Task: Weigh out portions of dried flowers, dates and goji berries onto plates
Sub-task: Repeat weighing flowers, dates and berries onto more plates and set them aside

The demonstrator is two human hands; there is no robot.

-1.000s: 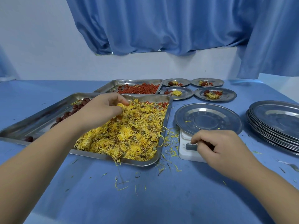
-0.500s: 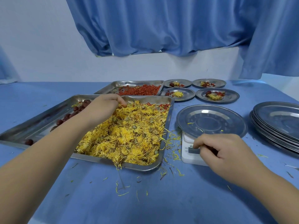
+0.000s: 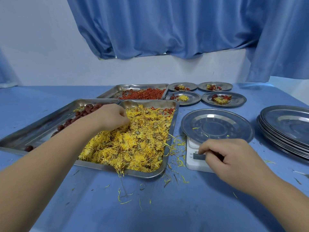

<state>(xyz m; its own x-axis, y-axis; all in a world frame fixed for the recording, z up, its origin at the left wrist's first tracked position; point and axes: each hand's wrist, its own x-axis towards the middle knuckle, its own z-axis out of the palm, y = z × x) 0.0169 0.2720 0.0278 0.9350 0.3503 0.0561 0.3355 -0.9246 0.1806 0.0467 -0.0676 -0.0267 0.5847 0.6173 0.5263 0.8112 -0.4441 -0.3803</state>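
At the far left a steel tray [image 3: 33,131] runs to the table's left edge, with dates [image 3: 88,108] strung along its far side and bare metal near. Touching its right rim is the flower tray [image 3: 142,173], heaped with dried flowers [image 3: 137,144] that spill over the near lip. The left hand [image 3: 110,118] reaches across the date tray, fingers curled down into the far-left part of the heap and pinching a tuft. Behind both, a third tray [image 3: 117,89] holds goji berries [image 3: 143,95]; just right of it sit four small filled plates [image 3: 194,97] in two rows. Loose petals [image 3: 177,144] litter the narrow gap between the flower tray and the white scale [image 3: 192,158]. An empty plate [image 3: 217,126] rests on the scale, overhanging it on all sides. The right hand [image 3: 234,158] lies over the scale's near-right corner, fingers curled with nothing visibly held, a fingertip at the front panel. Well right, apart from the scale plate, a stack of plates [image 3: 287,124] runs out of view. The near blue table [image 3: 150,211] lies open between the forearms.
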